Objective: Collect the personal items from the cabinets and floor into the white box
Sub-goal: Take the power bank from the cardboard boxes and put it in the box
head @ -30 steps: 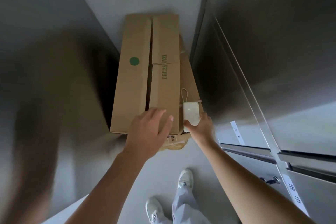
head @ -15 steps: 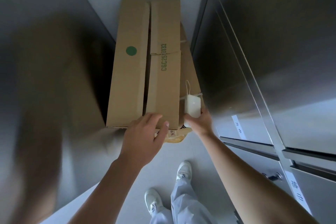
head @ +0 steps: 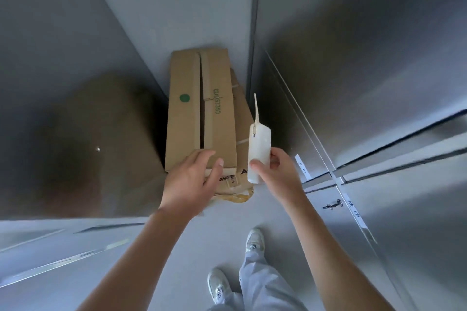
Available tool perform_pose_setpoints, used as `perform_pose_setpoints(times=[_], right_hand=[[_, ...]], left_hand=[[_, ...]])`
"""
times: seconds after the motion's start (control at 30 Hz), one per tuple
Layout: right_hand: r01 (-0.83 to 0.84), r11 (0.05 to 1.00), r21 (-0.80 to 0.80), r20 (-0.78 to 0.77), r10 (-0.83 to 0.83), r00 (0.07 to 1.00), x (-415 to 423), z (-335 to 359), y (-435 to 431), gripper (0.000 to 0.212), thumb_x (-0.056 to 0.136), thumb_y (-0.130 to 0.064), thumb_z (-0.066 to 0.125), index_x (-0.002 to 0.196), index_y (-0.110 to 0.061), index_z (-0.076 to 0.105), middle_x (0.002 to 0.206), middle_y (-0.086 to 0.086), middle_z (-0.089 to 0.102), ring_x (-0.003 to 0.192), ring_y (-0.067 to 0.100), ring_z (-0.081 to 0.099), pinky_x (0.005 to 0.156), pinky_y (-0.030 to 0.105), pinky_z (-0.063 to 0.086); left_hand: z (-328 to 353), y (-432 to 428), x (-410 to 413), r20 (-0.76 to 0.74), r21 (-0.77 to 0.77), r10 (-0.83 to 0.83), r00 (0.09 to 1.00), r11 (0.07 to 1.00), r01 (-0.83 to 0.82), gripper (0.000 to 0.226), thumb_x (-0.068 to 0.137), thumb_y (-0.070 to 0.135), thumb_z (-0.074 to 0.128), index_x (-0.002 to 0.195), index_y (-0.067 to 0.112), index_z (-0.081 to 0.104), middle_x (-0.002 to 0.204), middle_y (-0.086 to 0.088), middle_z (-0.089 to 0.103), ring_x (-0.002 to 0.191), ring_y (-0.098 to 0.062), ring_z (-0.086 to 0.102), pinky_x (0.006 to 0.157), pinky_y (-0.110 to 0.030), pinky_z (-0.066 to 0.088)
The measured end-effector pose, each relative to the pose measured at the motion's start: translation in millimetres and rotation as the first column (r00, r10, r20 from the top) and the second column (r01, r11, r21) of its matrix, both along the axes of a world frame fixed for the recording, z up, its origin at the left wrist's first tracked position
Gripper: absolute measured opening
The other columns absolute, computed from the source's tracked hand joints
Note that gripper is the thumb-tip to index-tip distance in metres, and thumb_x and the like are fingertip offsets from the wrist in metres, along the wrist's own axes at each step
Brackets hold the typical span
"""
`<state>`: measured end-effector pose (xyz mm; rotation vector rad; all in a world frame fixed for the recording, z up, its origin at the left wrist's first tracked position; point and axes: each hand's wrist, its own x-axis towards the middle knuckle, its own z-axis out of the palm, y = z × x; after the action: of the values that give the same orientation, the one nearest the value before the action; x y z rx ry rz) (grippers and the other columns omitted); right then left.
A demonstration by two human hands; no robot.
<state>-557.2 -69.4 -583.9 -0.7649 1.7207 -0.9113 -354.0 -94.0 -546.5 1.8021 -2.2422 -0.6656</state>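
My right hand point(head: 276, 174) grips a small white oblong device point(head: 259, 149) with a cream wrist strap sticking up from its top end. I hold it upright in the air, just right of the flattened cardboard boxes point(head: 199, 113) that lean in the corner. My left hand point(head: 189, 182) hovers open over the near lower edge of those boxes, fingers spread, holding nothing. No white box is in view.
Grey metal cabinets point(head: 366, 83) with labelled doors and a key point(head: 332, 204) in a lock line the right side. A grey cabinet wall point(head: 63, 83) closes the left. A yellowish bag point(head: 237, 195) lies under the cardboard. My feet point(head: 254, 238) stand on the pale floor.
My right hand has lifted the white device off the cardboard stack and turned it upright, strap swinging up. My left hand stayed near the cardboard's lower edge. The view pulled back.
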Motion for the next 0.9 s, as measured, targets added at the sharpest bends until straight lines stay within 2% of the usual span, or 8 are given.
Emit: perform_pose_setpoints(times=[0.13,0.23,0.33,0.47,0.6,0.67,0.77,0.9], right_hand=[[-0.031,0.997,-0.065,-0.033,0.029,0.999,19.3,53.7,41.2,0.039,0.079,-0.027,0.079,0.115,-0.026,0.063,0.100,-0.012,0.071,0.083,-0.003,0.068,0.065,0.015,0.053],[-0.068,0.994,-0.086,-0.054,0.063,0.997,39.2,83.2,74.2,0.039,0.080,-0.028,0.078,0.114,-0.030,0.060,0.099,-0.016,0.069,0.082,-0.009,0.066,0.062,0.013,0.051],[-0.144,0.981,-0.131,-0.083,0.134,0.987,55.7,105.7,105.3,0.041,0.081,-0.029,0.078,0.117,-0.030,0.059,0.100,-0.017,0.066,0.083,-0.012,0.063,0.060,0.011,0.048],[-0.294,0.936,-0.195,-0.098,0.280,0.955,79.2,133.1,134.2,0.045,0.080,-0.029,0.079,0.119,-0.034,0.058,0.106,-0.018,0.064,0.095,0.002,0.066,0.065,0.019,0.055],[-0.507,0.822,-0.258,-0.145,0.486,0.862,105.0,156.3,152.4,0.053,0.081,-0.026,0.082,0.124,-0.036,0.054,0.109,-0.020,0.062,0.100,0.004,0.064,0.072,0.023,0.061],[-0.597,0.753,-0.276,-0.168,0.574,0.801,117.5,165.1,159.1,0.050,0.080,-0.026,0.082,0.119,-0.041,0.054,0.107,-0.021,0.064,0.100,-0.001,0.064,0.076,0.026,0.061],[-0.715,0.637,-0.287,-0.161,0.704,0.692,139.9,174.6,171.3,0.045,0.079,-0.022,0.083,0.110,-0.042,0.058,0.097,-0.022,0.069,0.095,-0.006,0.065,0.078,0.030,0.062],[-0.815,0.473,-0.334,-0.129,0.834,0.536,186.1,176.2,201.4,0.046,0.075,-0.019,0.084,0.115,-0.028,0.062,0.098,-0.013,0.069,0.085,-0.009,0.064,0.066,0.015,0.053]], left_hand=[[29.9,47.9,17.2,-0.004,-0.079,-0.039,0.999,0.996,0.038,0.052,0.093,0.053,0.029,0.117,0.020,0.062,0.108,0.002,0.068,0.088,-0.025,0.064,0.070,-0.034,0.048],[43.5,83.4,36.3,-0.048,-0.085,-0.046,0.998,0.995,0.042,0.046,0.095,0.053,0.028,0.109,0.025,0.061,0.099,0.007,0.066,0.084,-0.022,0.062,0.071,-0.035,0.047],[60.1,116.4,58.7,-0.073,-0.092,-0.008,0.997,0.996,0.001,0.048,0.096,0.057,0.026,0.115,0.028,0.059,0.104,0.008,0.064,0.090,-0.018,0.061,0.072,-0.033,0.046],[92.3,159.3,92.6,-0.065,-0.148,0.100,0.993,0.983,-0.109,0.050,0.098,0.056,0.027,0.127,0.027,0.056,0.119,0.007,0.063,0.097,-0.015,0.062,0.077,-0.030,0.046],[115.0,210.0,123.9,-0.036,-0.228,0.255,0.966,0.939,-0.256,0.052,0.098,0.056,0.025,0.128,0.027,0.055,0.121,0.009,0.064,0.098,-0.015,0.062,0.077,-0.027,0.043],[118.7,236.5,137.9,-0.021,-0.272,0.360,0.933,0.896,-0.351,0.050,0.097,0.056,0.027,0.126,0.027,0.057,0.119,0.010,0.065,0.098,-0.016,0.063,0.076,-0.026,0.041],[119.9,282.8,153.2,-0.015,-0.279,0.520,0.854,0.818,-0.503,0.050,0.097,0.056,0.030,0.126,0.027,0.058,0.121,0.011,0.065,0.101,-0.016,0.065,0.080,-0.030,0.045],[119.3,364.1,167.1,-0.032,-0.265,0.707,0.706,0.675,-0.688,0.053,0.097,0.061,0.028,0.124,0.027,0.059,0.122,0.008,0.065,0.103,-0.018,0.065,0.083,-0.034,0.050]])
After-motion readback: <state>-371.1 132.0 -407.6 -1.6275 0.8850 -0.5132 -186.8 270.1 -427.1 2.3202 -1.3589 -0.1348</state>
